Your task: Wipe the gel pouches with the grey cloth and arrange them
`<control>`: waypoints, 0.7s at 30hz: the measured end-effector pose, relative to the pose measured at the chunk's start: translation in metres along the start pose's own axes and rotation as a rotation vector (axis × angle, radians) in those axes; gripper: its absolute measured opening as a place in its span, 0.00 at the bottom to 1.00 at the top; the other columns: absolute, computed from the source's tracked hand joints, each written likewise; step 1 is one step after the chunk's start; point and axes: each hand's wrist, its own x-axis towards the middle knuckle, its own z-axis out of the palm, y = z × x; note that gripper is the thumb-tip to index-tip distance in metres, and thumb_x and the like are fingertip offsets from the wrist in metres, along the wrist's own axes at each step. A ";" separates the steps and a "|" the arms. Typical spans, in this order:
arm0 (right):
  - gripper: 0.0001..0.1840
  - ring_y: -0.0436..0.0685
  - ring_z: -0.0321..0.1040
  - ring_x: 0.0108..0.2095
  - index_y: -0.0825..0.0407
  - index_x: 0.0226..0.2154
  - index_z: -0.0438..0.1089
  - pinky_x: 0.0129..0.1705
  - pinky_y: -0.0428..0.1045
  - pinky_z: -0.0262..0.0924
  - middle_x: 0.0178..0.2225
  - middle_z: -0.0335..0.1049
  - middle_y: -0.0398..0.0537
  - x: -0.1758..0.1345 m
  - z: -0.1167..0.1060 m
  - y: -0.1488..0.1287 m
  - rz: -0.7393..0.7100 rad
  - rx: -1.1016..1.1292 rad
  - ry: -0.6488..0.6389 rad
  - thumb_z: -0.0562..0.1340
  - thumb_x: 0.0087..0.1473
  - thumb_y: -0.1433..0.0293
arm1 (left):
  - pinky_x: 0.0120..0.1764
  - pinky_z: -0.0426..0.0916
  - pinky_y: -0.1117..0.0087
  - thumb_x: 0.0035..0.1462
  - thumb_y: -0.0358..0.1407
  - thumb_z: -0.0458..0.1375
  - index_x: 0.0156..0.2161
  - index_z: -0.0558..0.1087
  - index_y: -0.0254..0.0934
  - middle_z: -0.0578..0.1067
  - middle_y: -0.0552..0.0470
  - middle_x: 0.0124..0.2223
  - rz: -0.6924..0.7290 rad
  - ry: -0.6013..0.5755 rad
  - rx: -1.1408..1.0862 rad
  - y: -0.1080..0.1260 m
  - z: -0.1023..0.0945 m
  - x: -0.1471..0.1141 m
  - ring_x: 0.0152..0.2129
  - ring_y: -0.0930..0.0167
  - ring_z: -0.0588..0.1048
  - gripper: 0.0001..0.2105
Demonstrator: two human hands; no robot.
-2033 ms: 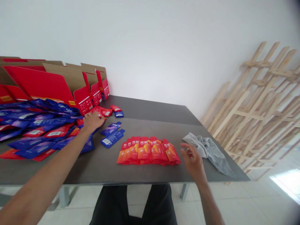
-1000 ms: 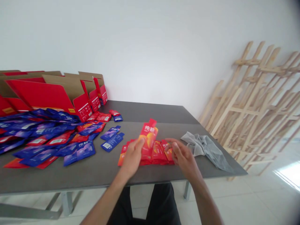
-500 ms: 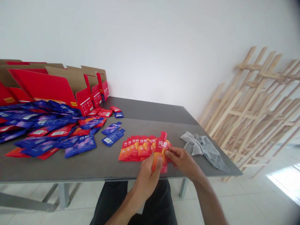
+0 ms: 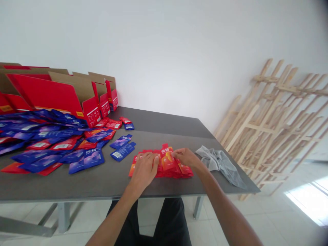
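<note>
A row of overlapping red pouches (image 4: 183, 171) with orange fruit prints lies near the table's front edge. On top of the row rests one red pouch (image 4: 167, 160), its right edge pinched between the thumb and fingers of my right hand (image 4: 186, 157). My left hand (image 4: 145, 168) lies palm down over the left part of the row, fingers extended and thumb apart. It covers several of the pouches beneath. Just left of the row are two blue pouches (image 4: 123, 151).
A large mixed pile of blue and red pouches (image 4: 51, 133) covers the table's left side. Behind it stand open red cardboard boxes (image 4: 51, 94). A grey cloth (image 4: 217, 160) lies to the right on the dark table (image 4: 164, 124). Wooden frames (image 4: 271, 126) lean against the wall.
My left hand has let go of the raised red pouch and moved left onto the row. The pouch has come down onto the others, with my right hand at its edge.
</note>
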 end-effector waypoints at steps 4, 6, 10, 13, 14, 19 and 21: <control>0.19 0.46 0.51 0.17 0.54 0.23 0.73 0.20 0.43 0.44 0.15 0.60 0.37 0.016 0.007 0.008 0.002 -0.089 0.004 0.64 0.50 0.55 | 0.62 0.53 0.45 0.70 0.38 0.41 0.51 0.74 0.37 0.78 0.44 0.52 0.001 0.016 0.034 -0.006 0.011 -0.003 0.53 0.60 0.72 0.20; 0.18 0.47 0.52 0.18 0.54 0.23 0.74 0.21 0.43 0.44 0.16 0.61 0.38 0.021 0.010 0.013 -0.009 -0.127 0.011 0.62 0.51 0.56 | 0.63 0.51 0.44 0.70 0.38 0.42 0.52 0.74 0.37 0.78 0.43 0.52 0.004 0.027 0.060 -0.005 0.012 -0.005 0.52 0.60 0.73 0.20; 0.18 0.48 0.56 0.20 0.55 0.25 0.76 0.23 0.43 0.48 0.17 0.63 0.38 0.027 0.014 0.020 -0.043 -0.254 0.026 0.60 0.54 0.59 | 0.64 0.50 0.44 0.69 0.38 0.43 0.50 0.76 0.37 0.79 0.42 0.51 0.025 0.033 0.096 -0.004 0.011 -0.006 0.52 0.59 0.73 0.19; 0.17 0.49 0.60 0.22 0.54 0.24 0.77 0.25 0.43 0.50 0.18 0.65 0.39 0.028 0.016 0.021 -0.051 -0.326 0.040 0.60 0.55 0.61 | 0.64 0.51 0.44 0.69 0.39 0.43 0.48 0.77 0.38 0.79 0.41 0.50 0.038 0.035 0.090 -0.005 0.011 -0.007 0.52 0.59 0.73 0.19; 0.17 0.50 0.62 0.23 0.54 0.23 0.77 0.26 0.44 0.50 0.18 0.66 0.39 0.027 0.016 0.020 -0.048 -0.342 0.046 0.60 0.55 0.62 | 0.64 0.51 0.44 0.69 0.39 0.43 0.48 0.77 0.38 0.79 0.41 0.50 0.038 0.035 0.085 -0.005 0.012 -0.007 0.52 0.59 0.73 0.19; 0.18 0.54 0.69 0.26 0.50 0.22 0.78 0.28 0.46 0.53 0.21 0.73 0.46 0.019 0.021 0.011 0.010 -0.534 0.102 0.62 0.56 0.59 | 0.64 0.49 0.45 0.69 0.39 0.43 0.49 0.76 0.37 0.79 0.42 0.50 0.036 0.016 0.070 -0.005 0.014 -0.009 0.53 0.59 0.73 0.20; 0.16 0.58 0.73 0.30 0.48 0.28 0.80 0.30 0.47 0.55 0.27 0.77 0.48 0.015 0.024 0.006 0.042 -0.658 0.141 0.63 0.56 0.56 | 0.65 0.48 0.44 0.70 0.39 0.43 0.49 0.76 0.36 0.79 0.42 0.50 0.033 0.006 0.068 -0.004 0.014 -0.009 0.53 0.59 0.73 0.20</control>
